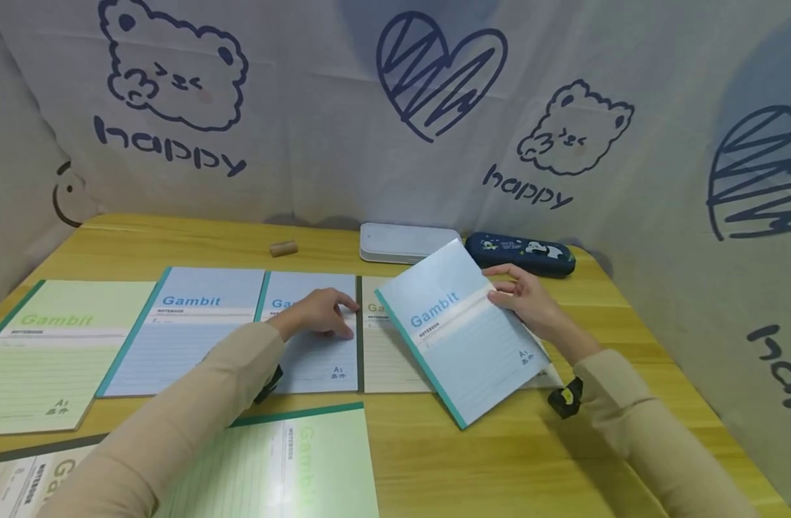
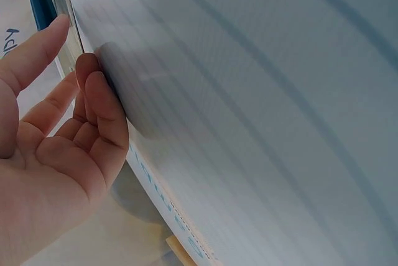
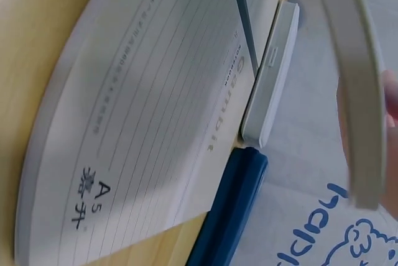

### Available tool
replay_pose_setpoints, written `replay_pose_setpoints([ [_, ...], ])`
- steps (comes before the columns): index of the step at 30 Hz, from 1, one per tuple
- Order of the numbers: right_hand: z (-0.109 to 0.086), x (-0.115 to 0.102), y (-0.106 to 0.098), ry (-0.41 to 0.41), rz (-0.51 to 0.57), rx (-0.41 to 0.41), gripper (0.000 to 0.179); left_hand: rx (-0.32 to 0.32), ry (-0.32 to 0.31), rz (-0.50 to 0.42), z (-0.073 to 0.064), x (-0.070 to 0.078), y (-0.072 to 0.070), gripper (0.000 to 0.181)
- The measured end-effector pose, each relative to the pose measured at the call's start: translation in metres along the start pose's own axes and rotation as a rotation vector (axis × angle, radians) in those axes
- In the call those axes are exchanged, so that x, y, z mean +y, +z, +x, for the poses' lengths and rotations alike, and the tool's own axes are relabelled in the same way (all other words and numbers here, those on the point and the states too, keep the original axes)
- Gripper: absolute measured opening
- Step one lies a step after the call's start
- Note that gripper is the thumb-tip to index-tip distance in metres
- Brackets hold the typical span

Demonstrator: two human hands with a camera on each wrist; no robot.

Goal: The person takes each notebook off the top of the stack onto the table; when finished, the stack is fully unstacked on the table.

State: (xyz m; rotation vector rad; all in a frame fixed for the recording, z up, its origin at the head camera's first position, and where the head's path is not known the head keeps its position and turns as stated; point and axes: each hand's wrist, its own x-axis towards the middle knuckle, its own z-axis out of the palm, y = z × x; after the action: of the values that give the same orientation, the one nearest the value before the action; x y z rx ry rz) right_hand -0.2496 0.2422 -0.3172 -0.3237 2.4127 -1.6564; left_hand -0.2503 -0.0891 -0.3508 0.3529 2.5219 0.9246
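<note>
My right hand [image 1: 531, 302] grips a light blue Gambit notebook [image 1: 479, 360] by its right edge, thumb on the cover. It is held tilted above a beige notebook [image 1: 385, 363], covering most of it in the head view. In the right wrist view the held notebook's thick page edge [image 3: 360, 92] crosses the upper right, over the beige cover [image 3: 161, 104]. My left hand [image 1: 320, 313] rests with loosely bent fingers on another blue notebook [image 1: 311, 367], near its right edge. The left wrist view shows the left fingers [image 2: 109, 110] against that blue cover.
A green notebook [image 1: 58, 367] and a blue one [image 1: 188, 345] continue the row leftward. Nearer lie another green notebook [image 1: 259, 460] and a beige one [image 1: 19, 482]. Behind are a white case [image 1: 401, 241], a dark blue panda case [image 1: 518, 253] and a small brown cylinder [image 1: 283, 249].
</note>
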Motion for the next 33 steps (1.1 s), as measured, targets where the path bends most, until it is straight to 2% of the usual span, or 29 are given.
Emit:
replay_pose_setpoints([
  [7, -0.004, -0.001, -0.003, -0.002, 0.014, -0.125, 0.036, 0.0, 0.016, 0.01, 0.0, -0.002, 0.0, 0.052],
  [12, -0.009, -0.005, -0.002, -0.017, -0.04, -0.253, 0.033, 0.014, 0.032, 0.017, 0.001, -0.003, 0.0, 0.052],
  [17, -0.013, -0.01, 0.002, -0.066, -0.103, -0.521, 0.029, 0.021, 0.031, 0.027, 0.003, -0.002, 0.001, 0.051],
  [21, -0.012, -0.006, 0.012, -0.136, -0.073, -0.754, 0.026, 0.024, 0.018, 0.033, 0.003, -0.002, 0.001, 0.051],
  [24, -0.012, 0.001, 0.021, -0.149, -0.031, -0.879, 0.025, 0.023, 0.017, 0.037, 0.002, -0.002, 0.002, 0.05],
  [27, -0.014, 0.006, 0.029, -0.147, -0.024, -0.933, 0.024, 0.021, 0.009, 0.036, 0.001, -0.003, 0.002, 0.05],
  [33, -0.019, 0.012, 0.04, -0.124, -0.082, -0.922, 0.025, 0.011, -0.007, 0.033, 0.002, -0.001, 0.0, 0.05],
])
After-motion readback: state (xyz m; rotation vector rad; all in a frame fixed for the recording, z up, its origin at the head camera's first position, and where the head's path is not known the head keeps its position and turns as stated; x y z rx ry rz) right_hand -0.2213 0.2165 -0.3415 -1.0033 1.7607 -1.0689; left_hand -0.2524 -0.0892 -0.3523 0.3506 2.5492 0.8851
